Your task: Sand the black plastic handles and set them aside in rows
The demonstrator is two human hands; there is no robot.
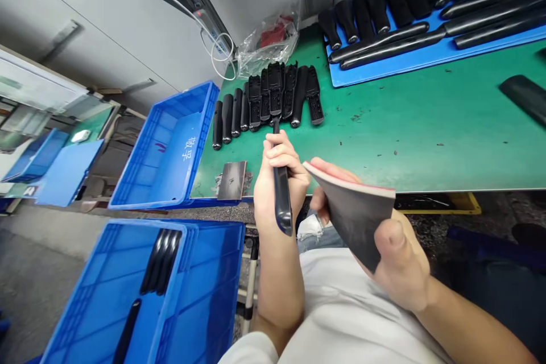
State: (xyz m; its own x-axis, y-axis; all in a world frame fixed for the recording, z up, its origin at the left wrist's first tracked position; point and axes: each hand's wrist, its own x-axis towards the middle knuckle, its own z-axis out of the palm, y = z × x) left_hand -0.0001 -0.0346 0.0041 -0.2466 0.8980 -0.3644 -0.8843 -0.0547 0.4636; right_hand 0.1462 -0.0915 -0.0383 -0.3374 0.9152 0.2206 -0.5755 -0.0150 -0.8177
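Wrapped in the fingers of my left hand is a glossy black plastic handle part, its rounded end pointing toward me. My right hand grips a flexible dark grey sanding pad with a pale and reddish backing, thumb on its dark face. The pad is held up close to the right of the black part, apart from it. Beyond my left hand, several black handle shells lie on the green table, some with their ribbed insides up. Another dark sanding pad lies flat near the table's front edge.
A blue tray at the back right bears rows of black parts. Blue crates stand on the left: an upper crate and a lower crate with several black parts. Behind the shells sits a clear plastic bag. Another black part lies far right.
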